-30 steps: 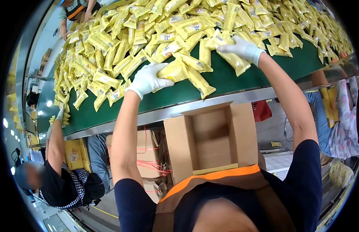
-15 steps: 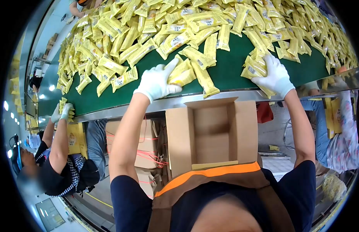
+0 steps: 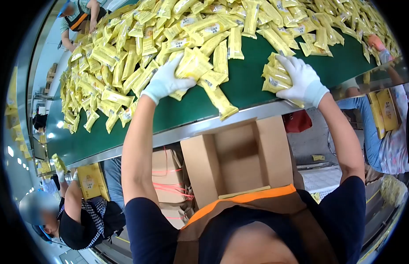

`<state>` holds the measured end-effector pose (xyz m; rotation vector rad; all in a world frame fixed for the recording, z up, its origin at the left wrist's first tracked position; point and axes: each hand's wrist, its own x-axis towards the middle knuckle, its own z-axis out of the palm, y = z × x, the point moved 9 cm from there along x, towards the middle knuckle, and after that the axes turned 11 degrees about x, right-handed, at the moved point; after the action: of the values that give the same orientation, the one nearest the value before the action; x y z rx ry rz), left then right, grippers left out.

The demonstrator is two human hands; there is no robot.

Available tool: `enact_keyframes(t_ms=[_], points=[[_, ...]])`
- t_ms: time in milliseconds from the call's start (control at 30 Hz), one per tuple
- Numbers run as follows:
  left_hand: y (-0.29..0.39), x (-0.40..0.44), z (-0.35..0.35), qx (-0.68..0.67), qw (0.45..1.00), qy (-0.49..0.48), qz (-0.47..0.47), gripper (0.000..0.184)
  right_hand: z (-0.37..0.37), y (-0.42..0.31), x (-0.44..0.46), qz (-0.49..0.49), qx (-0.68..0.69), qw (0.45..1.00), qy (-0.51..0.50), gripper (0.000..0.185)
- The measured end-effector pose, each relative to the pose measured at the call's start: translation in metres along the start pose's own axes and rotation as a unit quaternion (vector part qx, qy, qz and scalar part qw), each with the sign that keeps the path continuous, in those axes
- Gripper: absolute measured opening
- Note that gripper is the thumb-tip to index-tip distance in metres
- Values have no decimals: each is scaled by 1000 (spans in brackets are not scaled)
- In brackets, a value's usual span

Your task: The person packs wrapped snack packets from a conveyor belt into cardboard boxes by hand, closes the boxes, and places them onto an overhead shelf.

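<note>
My left hand [image 3: 165, 82], in a white glove, is closed around yellow snack packets [image 3: 192, 64] at the edge of the pile. My white-gloved right hand [image 3: 305, 82] grips a small bunch of yellow packets [image 3: 275, 77] over the green belt [image 3: 253, 90]. One loose packet [image 3: 221, 103] lies between my hands, its near end towards the belt's metal edge. Below that edge, against my apron, an open cardboard box [image 3: 239, 163] has its flaps folded out. No packets show on its visible bottom.
A large heap of yellow packets [image 3: 112, 61] spreads along the belt. Strapped cardboard [image 3: 167, 169] stands left of the box, and a red bag [image 3: 297, 121] hangs at the right. Co-workers are at the left [image 3: 74, 220], far left and right, with yellow cartons [image 3: 90, 181] beside the left one.
My left hand has moved up and left, deeper into the heap. My right hand keeps its bunch, now slightly lower. The left co-worker's hands have come off the belt edge, holding a packet.
</note>
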<state>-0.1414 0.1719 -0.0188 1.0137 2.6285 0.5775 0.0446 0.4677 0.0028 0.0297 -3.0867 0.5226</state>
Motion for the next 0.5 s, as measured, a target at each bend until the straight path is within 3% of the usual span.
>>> enact_keyframes(t_ms=[133, 200, 300, 400, 433, 500], points=[[-35, -84, -10, 12, 998, 21, -52, 106, -2, -1, 5, 14, 38, 999, -13, 100], [-34, -122, -19, 179, 979, 66, -72, 104, -4, 8, 12, 28, 80, 996, -10, 102], [-11, -142, -3, 321, 939, 103, -74, 102, -16, -19, 25, 3, 19, 1000, 13, 104], [-8, -149, -7, 281, 933, 208, -88, 104, 12, -19, 24, -1, -18, 999, -36, 109], [-17, -149, -5, 326, 918, 192, -122, 110, 9, -18, 23, 3, -18, 998, -59, 109], [-39, -141, 4, 299, 931, 22, -208, 119, 11, -19, 16, 1, -22, 996, -86, 108]])
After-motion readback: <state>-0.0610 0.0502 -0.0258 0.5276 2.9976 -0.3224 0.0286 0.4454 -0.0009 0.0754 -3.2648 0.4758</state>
